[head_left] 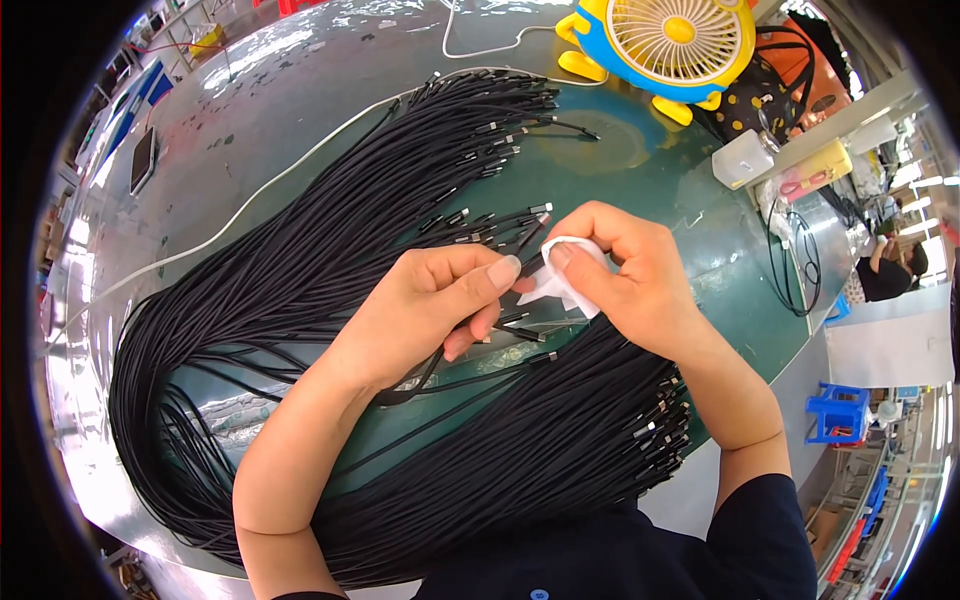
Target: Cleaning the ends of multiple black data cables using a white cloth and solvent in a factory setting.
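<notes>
A large bundle of black cables (pixel 290 240) with metal-tipped plugs lies in a U-shaped curve on the green table (pixel 745 290). Its two ends sit on the far and near sides of my hands. My left hand (pixel 440 305) is closed, thumb against fingers, on one black cable whose plug (pixel 530 235) sticks out past the fingertips. A white cloth or tissue (pixel 570 290) is wrapped over the fingers of my right hand (pixel 640 275), which pinches it beside that plug. Whether the cloth touches the plug, I cannot tell.
A yellow and blue toy-shaped fan (pixel 680 50) stands at the back right, near a dotted black bag (pixel 760 105). A white cord (pixel 270 183) crosses the table. Far left lies a phone (pixel 143 160). Beyond the right edge are a blue stool (pixel 838 412) and a person (pixel 885 270).
</notes>
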